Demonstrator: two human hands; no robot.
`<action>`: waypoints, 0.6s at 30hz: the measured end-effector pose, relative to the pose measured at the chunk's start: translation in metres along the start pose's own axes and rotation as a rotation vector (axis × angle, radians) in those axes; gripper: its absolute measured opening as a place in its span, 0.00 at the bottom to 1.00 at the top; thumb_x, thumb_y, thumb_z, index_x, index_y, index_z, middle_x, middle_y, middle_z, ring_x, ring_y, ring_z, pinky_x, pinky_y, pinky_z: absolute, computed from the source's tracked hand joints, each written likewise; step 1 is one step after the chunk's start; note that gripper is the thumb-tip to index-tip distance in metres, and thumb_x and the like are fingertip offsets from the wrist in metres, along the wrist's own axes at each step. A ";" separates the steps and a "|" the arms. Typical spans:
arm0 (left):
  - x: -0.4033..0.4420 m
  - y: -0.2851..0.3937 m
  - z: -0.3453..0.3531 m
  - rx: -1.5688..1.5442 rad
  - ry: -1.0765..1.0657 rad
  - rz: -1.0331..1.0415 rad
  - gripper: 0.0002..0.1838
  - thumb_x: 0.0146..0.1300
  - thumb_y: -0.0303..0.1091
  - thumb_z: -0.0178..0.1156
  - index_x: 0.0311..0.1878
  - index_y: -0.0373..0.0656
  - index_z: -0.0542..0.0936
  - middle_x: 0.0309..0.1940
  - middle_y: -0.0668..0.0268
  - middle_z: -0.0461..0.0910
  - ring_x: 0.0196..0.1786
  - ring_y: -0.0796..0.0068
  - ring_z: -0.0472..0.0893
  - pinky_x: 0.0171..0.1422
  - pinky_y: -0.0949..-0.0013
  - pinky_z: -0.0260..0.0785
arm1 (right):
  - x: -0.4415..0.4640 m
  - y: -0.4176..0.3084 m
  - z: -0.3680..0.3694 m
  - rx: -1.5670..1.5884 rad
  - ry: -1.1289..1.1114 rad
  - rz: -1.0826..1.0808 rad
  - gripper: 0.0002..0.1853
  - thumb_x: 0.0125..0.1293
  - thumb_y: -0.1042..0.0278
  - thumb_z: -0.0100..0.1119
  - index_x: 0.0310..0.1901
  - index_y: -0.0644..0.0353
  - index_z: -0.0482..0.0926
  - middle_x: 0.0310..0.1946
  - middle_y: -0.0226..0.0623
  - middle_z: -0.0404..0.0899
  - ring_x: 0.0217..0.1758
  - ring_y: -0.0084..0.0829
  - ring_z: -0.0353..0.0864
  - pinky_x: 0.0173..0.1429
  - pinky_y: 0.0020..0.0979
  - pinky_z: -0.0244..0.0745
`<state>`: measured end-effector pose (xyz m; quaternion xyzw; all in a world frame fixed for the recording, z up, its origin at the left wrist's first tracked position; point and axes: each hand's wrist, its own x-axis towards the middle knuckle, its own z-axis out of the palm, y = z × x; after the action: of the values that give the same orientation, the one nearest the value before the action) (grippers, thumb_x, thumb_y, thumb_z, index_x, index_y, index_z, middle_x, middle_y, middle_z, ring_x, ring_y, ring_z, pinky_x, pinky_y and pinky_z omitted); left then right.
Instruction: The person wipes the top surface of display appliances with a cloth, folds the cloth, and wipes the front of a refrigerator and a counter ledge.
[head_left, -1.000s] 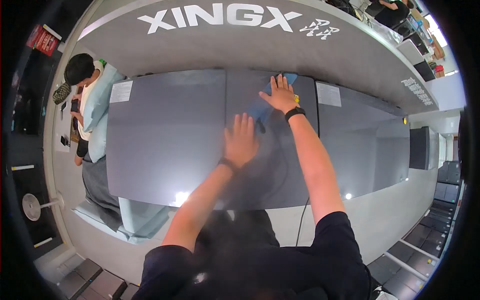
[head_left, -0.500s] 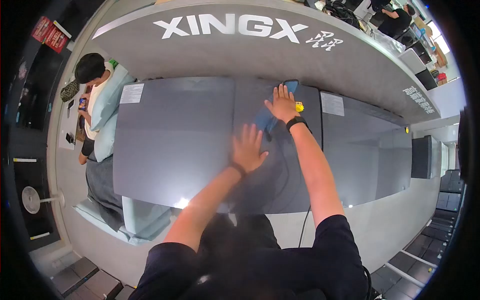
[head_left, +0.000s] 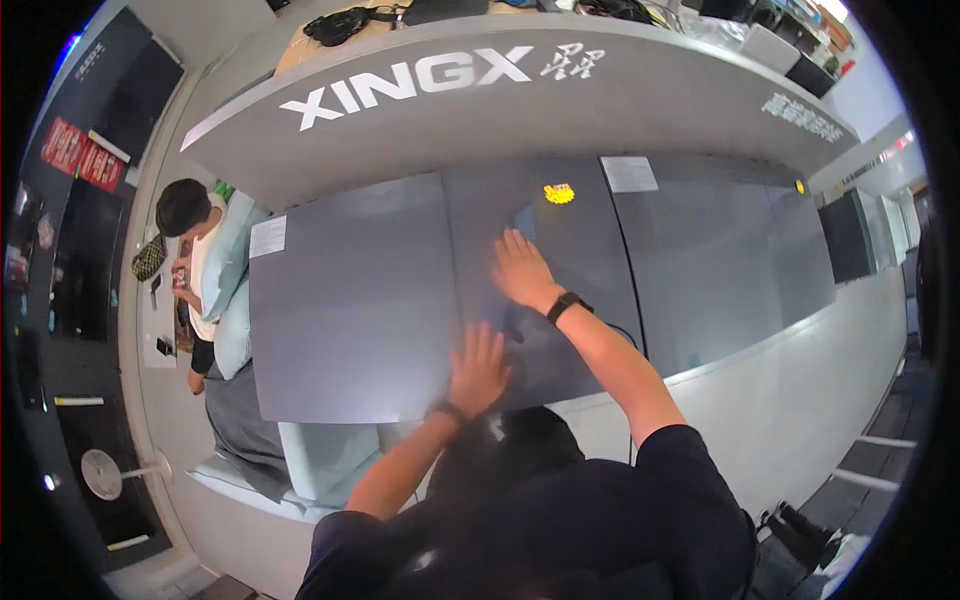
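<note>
My right hand [head_left: 525,271] lies flat over a blue item [head_left: 523,218] on a dark grey glossy surface [head_left: 350,290], with its fingers extended. Only parts of the blue item show, around and below that hand. Nearer the front edge, my left hand [head_left: 478,372] is spread with its palm down, a little blurred. Whether it touches the surface is hard to tell. A yellow tag [head_left: 559,193] sits on the surface beyond my right hand. Beside my right wrist runs a black cable [head_left: 640,340].
Papers [head_left: 629,174] lie on the surface at its back and left corner. A grey lettered wall [head_left: 420,130] stands behind. To the left, a person [head_left: 200,235] sits by light blue cushions [head_left: 235,270]. A white fan [head_left: 103,474] stands at the lower left.
Both hands have moved nearer to my body, pulling away from the back edge. More of the yellow tag shows. The camera view has turned and shifted.
</note>
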<state>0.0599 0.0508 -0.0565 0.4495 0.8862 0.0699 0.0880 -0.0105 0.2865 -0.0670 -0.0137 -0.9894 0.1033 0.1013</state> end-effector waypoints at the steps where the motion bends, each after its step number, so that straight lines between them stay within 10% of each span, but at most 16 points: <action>1: -0.010 -0.003 -0.002 -0.004 -0.008 0.040 0.34 0.69 0.49 0.56 0.74 0.44 0.66 0.79 0.49 0.54 0.82 0.42 0.50 0.68 0.21 0.57 | -0.018 -0.004 -0.001 0.015 0.044 0.023 0.33 0.67 0.57 0.60 0.68 0.70 0.67 0.68 0.60 0.67 0.74 0.56 0.64 0.74 0.49 0.63; 4: -0.032 -0.018 -0.023 -0.076 -0.254 -0.027 0.31 0.71 0.45 0.56 0.76 0.51 0.65 0.81 0.54 0.53 0.83 0.45 0.50 0.73 0.28 0.54 | -0.079 -0.018 -0.014 0.087 0.060 0.155 0.35 0.67 0.55 0.60 0.70 0.67 0.66 0.68 0.60 0.67 0.74 0.57 0.64 0.74 0.51 0.62; 11: -0.075 -0.093 -0.035 0.146 -0.018 -0.608 0.30 0.68 0.32 0.54 0.74 0.55 0.67 0.81 0.58 0.54 0.82 0.46 0.52 0.72 0.23 0.53 | -0.161 -0.073 -0.046 0.077 0.013 0.341 0.33 0.67 0.53 0.61 0.69 0.63 0.69 0.66 0.57 0.70 0.67 0.55 0.70 0.63 0.53 0.70; 18: -0.068 -0.034 -0.018 -0.001 -0.041 -0.499 0.36 0.72 0.51 0.49 0.78 0.43 0.61 0.81 0.52 0.53 0.82 0.44 0.51 0.72 0.23 0.52 | -0.160 -0.073 -0.044 0.097 0.068 0.311 0.27 0.62 0.62 0.64 0.62 0.62 0.74 0.65 0.53 0.71 0.70 0.57 0.68 0.66 0.55 0.68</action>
<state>0.0682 -0.0248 -0.0399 0.2180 0.9678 0.0370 0.1207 0.1542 0.2162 -0.0416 -0.1653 -0.9652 0.1647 0.1180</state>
